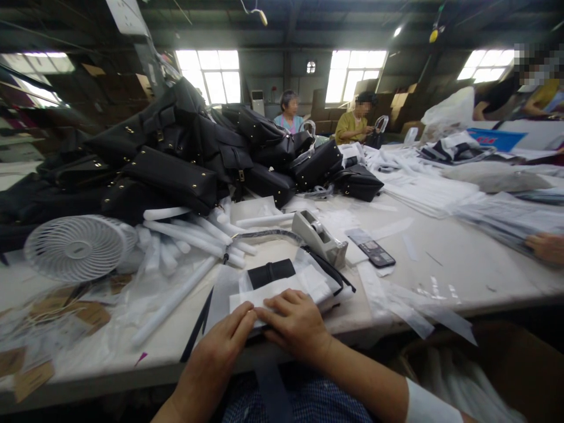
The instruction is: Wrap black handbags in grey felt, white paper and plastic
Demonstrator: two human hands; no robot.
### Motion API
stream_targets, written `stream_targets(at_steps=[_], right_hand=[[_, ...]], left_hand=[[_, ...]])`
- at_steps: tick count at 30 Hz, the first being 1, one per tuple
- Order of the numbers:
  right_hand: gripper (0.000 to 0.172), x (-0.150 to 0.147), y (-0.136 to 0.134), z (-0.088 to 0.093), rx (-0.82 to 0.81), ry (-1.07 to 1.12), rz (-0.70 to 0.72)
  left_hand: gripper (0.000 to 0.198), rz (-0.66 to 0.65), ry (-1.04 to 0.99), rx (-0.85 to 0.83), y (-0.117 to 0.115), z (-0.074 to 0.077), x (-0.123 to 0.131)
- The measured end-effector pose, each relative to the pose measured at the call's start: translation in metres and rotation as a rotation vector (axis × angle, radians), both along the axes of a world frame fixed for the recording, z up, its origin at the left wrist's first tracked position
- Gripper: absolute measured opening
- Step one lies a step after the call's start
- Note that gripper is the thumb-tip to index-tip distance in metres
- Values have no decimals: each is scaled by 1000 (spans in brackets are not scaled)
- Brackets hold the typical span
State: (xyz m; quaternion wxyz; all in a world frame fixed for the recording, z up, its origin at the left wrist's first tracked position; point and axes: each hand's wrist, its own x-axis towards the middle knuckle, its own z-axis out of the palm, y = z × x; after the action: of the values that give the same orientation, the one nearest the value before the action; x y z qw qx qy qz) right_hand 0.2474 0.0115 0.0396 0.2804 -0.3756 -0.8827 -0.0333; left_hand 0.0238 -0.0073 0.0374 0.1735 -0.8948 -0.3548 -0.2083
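In front of me on the table edge lies a black bag (271, 272), partly covered by white wrapping paper (311, 282). My left hand (222, 341) is closed at the paper's near left edge, thumb and fingers pressed together. Beside it, my right hand (293, 323) has its fingers curled over the same paper, and the two thumbs almost meet. The fingertips hide part of the paper's near edge. A wrapped bag handle (268, 236) arches behind the bag. Just past it on the right stands a grey tape dispenser (319, 238).
Black bags (171, 176) are heaped at the back left. White foam tubes (176, 235) and a white fan (79, 248) lie before them. A phone (371, 248) rests right of the dispenser. Another person's hand (546, 248) touches plastic-covered sheets at far right. Co-workers sit behind.
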Motion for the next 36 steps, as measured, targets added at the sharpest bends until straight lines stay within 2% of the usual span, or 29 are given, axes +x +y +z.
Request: stream_targets(at_steps=[5,9,13,17,20,23,27,31,34,36], right_hand=[[37,-1,2,-3,66,15,-1],[38,4,3,-6,118,46,43],[28,9,1,-10,184,88,68],[30,10,-1,-14,190,70,79],[31,9,-3,-15,174,47,84],[29,9,-5,-16,176,29,90],[27,7,-3,-18,196,40,83],[28,8,-3,-9,205,34,92],[29,15,-17,1,166,69,117],[28,21,-38,-5,94,165,126]], left_hand=[[32,6,-6,-66,3,5,6],[31,75,-36,-45,-2,5,10],[34,105,-75,-7,-7,5,11],[37,9,-118,95,-10,7,7],[33,-79,-83,108,-13,7,0],[35,-123,-35,68,-16,4,-6],[34,-125,-99,83,-19,-5,-7],[35,-86,-96,82,-24,-15,-5],[37,-57,-79,73,-28,-16,-4],[36,-52,-93,60,-29,-14,-4]])
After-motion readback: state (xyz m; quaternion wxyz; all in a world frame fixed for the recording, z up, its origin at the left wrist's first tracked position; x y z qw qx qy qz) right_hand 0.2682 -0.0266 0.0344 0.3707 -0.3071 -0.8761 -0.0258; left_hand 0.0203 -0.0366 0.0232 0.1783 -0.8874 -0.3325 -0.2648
